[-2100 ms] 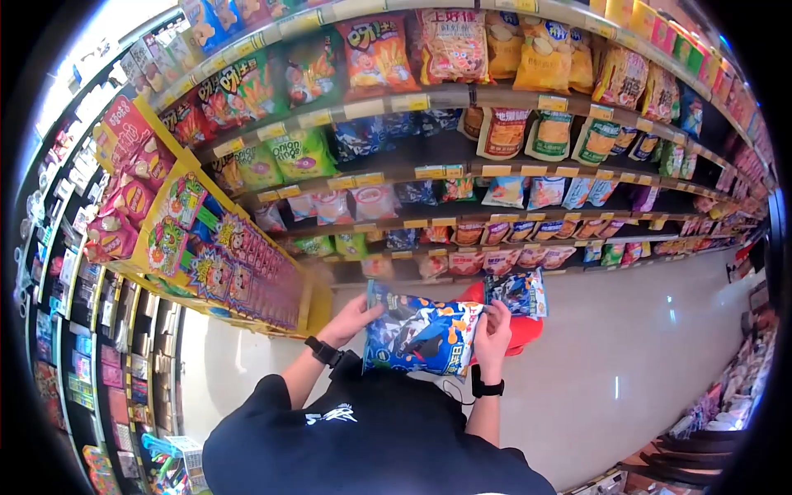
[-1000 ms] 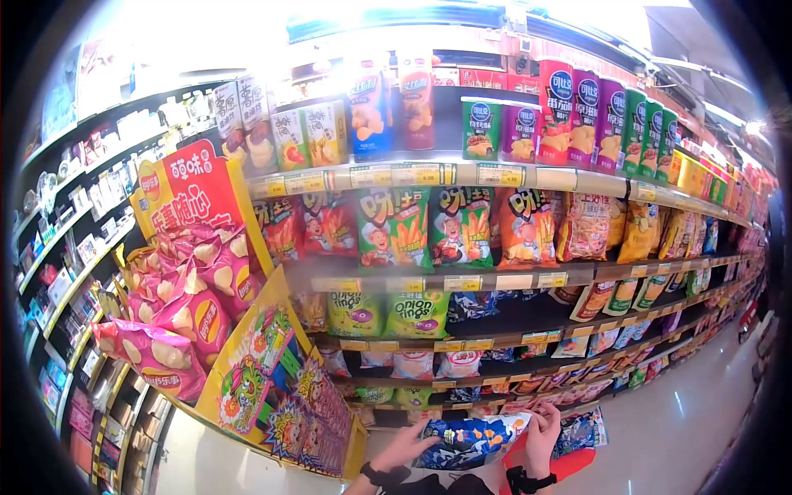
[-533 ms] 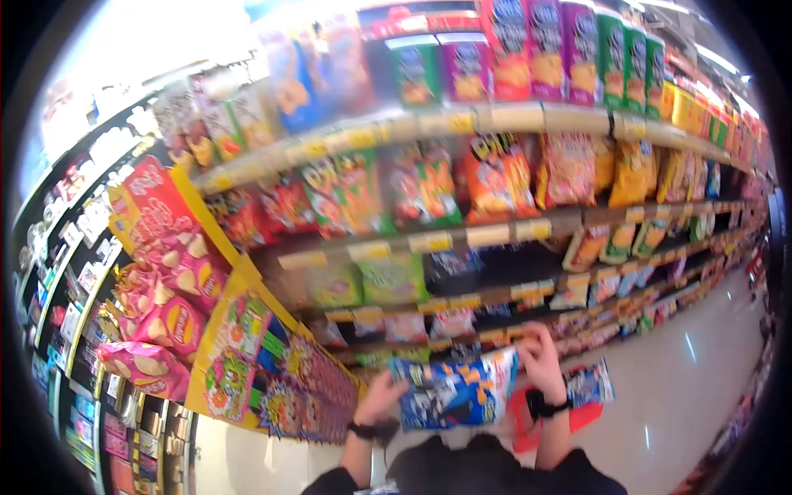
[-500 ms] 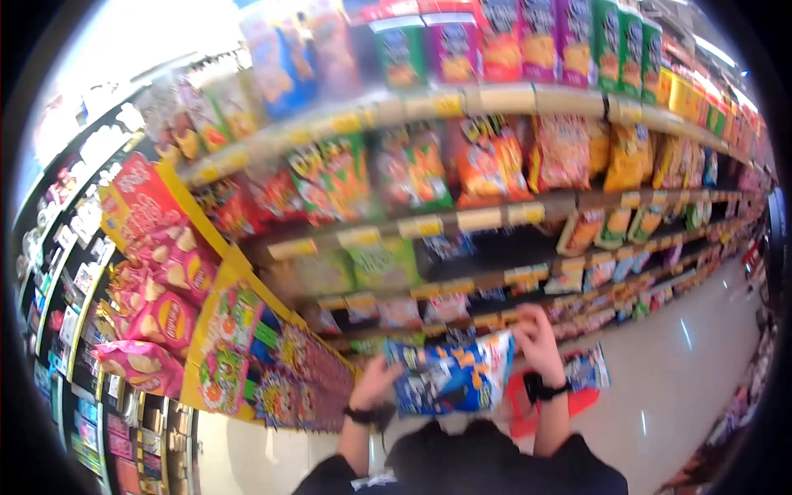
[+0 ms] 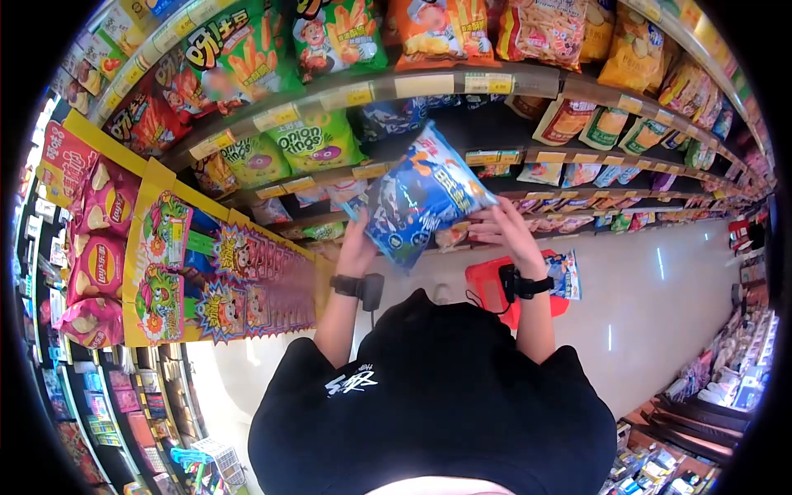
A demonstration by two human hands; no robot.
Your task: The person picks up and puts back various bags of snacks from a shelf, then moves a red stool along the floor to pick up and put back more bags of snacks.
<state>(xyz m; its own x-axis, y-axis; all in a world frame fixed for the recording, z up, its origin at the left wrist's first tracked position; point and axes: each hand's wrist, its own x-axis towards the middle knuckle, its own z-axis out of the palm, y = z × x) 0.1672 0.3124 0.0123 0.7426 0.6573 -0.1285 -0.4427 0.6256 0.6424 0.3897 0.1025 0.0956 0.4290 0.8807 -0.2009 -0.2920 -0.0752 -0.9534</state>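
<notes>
A blue snack bag (image 5: 425,198) hangs tilted in front of the shelves, its upper end leaning toward a middle shelf. My left hand (image 5: 356,246) is closed on the bag's lower left edge, with its fingers partly hidden behind it. At the right edge of the bag is my right hand (image 5: 510,235), its fingers stretched out and apart; the fingertips are close to or touching the wrapper. Beyond the bag, more dark blue bags (image 5: 394,117) lie on the shelf beside green onion ring bags (image 5: 318,142).
A red basket (image 5: 488,276) stands on the floor below my right wrist, with a blue and white packet (image 5: 567,275) at its side. To the left is a yellow display stand (image 5: 142,247) beside pink chip bags (image 5: 97,264). The aisle floor (image 5: 635,289) stretches right.
The blue bag has moved up toward the shelf and tilted, with its right end now higher. My hands moved up with it. The camera view has tipped downward.
</notes>
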